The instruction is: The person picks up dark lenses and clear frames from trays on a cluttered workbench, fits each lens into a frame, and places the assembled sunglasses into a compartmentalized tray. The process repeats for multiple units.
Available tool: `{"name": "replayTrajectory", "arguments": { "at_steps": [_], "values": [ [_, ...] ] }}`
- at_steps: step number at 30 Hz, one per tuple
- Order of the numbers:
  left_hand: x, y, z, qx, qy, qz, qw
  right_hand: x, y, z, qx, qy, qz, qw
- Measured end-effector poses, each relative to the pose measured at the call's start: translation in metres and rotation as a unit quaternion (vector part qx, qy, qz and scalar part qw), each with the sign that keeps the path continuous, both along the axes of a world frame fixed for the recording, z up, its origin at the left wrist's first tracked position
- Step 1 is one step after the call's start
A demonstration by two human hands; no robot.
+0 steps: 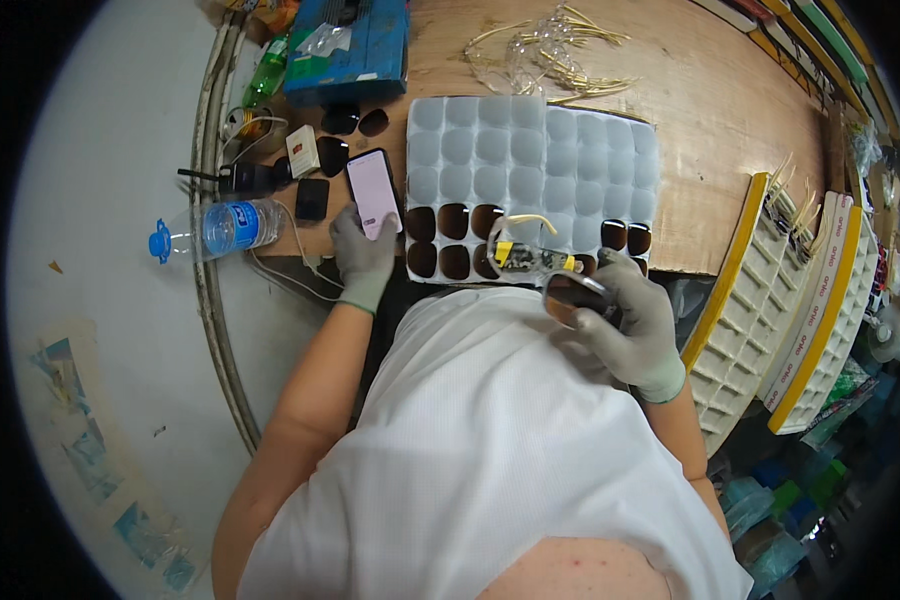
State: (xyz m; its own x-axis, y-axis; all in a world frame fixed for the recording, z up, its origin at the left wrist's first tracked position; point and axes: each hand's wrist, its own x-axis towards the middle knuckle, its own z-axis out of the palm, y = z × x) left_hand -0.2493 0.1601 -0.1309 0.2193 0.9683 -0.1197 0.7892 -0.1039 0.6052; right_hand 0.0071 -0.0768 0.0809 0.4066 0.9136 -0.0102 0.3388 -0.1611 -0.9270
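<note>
My left hand (363,253), in a grey glove, grips the lower end of a smartphone (372,190) with a lit, pale screen. The phone lies near the table's front edge, left of the lens tray. In my gloved right hand (638,318) is a pair of glasses (574,297), held over my lap at the tray's front edge. One dark lens shows by the fingers; a gold temple points up and left. The grey lens tray (490,150) has rounded pockets. Brown lenses (454,221) fill its front left pockets, and two dark lenses (626,238) lie at its front right.
Clear glasses frames with gold temples (550,55) lie heaped behind the tray. A blue box (345,50), loose dark lenses (333,154), a small carton (303,151) and a plastic bottle (240,226) stand left. Yellow-edged white racks (745,310) lean at right.
</note>
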Motion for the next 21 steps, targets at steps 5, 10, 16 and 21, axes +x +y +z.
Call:
{"name": "replayTrajectory", "arguments": {
  "at_steps": [5,10,16,21],
  "values": [
    [0.091,-0.031,0.064,0.020,0.008,-0.304,0.952,0.018,-0.006,0.004,-0.034,0.109,-0.007,0.993],
    [0.125,-0.033,0.081,-0.036,0.190,-0.342,0.919,0.025,-0.001,0.015,-0.011,0.075,0.063,0.995],
    [0.136,-0.035,0.081,-0.094,0.184,-0.301,0.931,0.002,-0.003,0.000,-0.029,0.061,-0.012,0.998],
    [0.118,-0.026,0.108,-0.195,-0.033,-0.249,0.948,-0.026,0.009,0.003,0.027,0.190,-0.078,0.978]
  ]
}}
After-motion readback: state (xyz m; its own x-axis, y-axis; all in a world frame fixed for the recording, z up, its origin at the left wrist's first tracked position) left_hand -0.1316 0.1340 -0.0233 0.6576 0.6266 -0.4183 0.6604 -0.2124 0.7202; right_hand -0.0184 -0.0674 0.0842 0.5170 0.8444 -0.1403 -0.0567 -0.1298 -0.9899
